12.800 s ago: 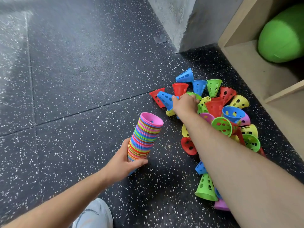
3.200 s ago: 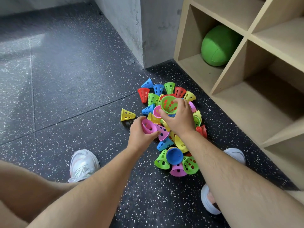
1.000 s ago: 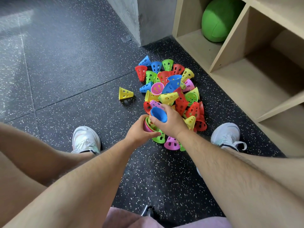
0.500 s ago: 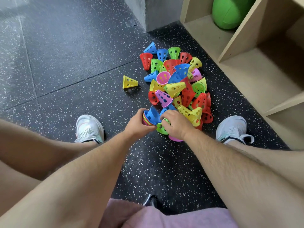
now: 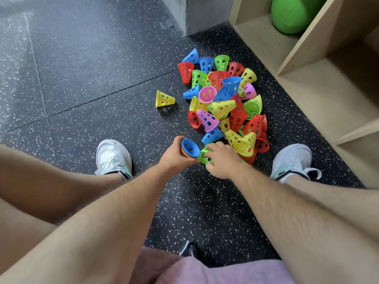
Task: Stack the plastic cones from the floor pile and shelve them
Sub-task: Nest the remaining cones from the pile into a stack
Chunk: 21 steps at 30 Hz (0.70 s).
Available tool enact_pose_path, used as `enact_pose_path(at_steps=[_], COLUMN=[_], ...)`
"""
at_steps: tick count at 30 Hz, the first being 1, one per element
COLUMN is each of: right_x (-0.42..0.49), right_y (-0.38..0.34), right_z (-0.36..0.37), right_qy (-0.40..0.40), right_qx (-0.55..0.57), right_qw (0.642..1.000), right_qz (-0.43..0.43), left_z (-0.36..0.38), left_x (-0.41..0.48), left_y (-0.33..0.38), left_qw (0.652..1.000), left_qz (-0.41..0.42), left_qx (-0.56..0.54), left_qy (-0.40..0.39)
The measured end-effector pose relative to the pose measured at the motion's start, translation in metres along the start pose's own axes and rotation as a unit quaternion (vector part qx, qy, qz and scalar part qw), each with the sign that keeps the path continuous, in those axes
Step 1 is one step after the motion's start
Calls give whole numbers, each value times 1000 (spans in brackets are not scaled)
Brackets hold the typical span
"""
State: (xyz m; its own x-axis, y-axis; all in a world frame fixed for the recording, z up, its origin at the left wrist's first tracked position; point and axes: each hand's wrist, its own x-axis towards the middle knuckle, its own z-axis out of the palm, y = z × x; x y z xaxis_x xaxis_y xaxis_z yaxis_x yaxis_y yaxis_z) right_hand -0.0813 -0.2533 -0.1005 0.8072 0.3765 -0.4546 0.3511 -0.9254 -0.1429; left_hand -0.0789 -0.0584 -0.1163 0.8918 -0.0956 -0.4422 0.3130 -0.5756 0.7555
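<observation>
L hand [image 5: 174, 155]: fingers and thumb wrapped round a short nested stack of cones [image 5: 190, 148], blue cone on top, open mouth tilted up and to the right. Red and other colours show at the rims beneath (count not readable). Stack is held just above the speckled rubber floor [image 5: 82, 78], at the near end of the pile.

R hand [image 5: 221, 160]: fingers curled down onto a green cone [image 5: 204, 157] lying on its side, gripping it. The cone is just beside the stack's rim; can't tell if they touch.

Loose pile of perforated cones [image 5: 225, 103]: red, yellow, green, blue and pink, jumbled, most on their sides. It lies on the floor near the front edge of the wooden shelf unit [image 5: 307, 78]. One lone yellow cone [image 5: 164, 98] lies on its side, apart from the pile on its left, near a floor seam.

Green ball [image 5: 293, 13] sits in a shelf compartment at top right. Concrete pillar [image 5: 201, 13] stands just left of the shelf.

White shoes on the floor either side of the hands: L shoe [image 5: 113, 156], R shoe [image 5: 293, 160].
</observation>
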Motion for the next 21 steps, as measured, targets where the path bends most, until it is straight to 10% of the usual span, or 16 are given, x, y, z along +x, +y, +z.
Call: enact_pose_path(at_steps=[11,21], right_x=[5,1], right_y=[13,2], right_z=[-2,-28], right_qy=[128,214], right_qx=[181,430], right_qw=[974,863], right_qz=[54,155], left_z=[-3,-3], left_x=[-2,-6], left_y=[-2,2], left_qw=[1000,1000], left_qz=[-11,-7], left_qx=[-7,9], left_qy=[12,12])
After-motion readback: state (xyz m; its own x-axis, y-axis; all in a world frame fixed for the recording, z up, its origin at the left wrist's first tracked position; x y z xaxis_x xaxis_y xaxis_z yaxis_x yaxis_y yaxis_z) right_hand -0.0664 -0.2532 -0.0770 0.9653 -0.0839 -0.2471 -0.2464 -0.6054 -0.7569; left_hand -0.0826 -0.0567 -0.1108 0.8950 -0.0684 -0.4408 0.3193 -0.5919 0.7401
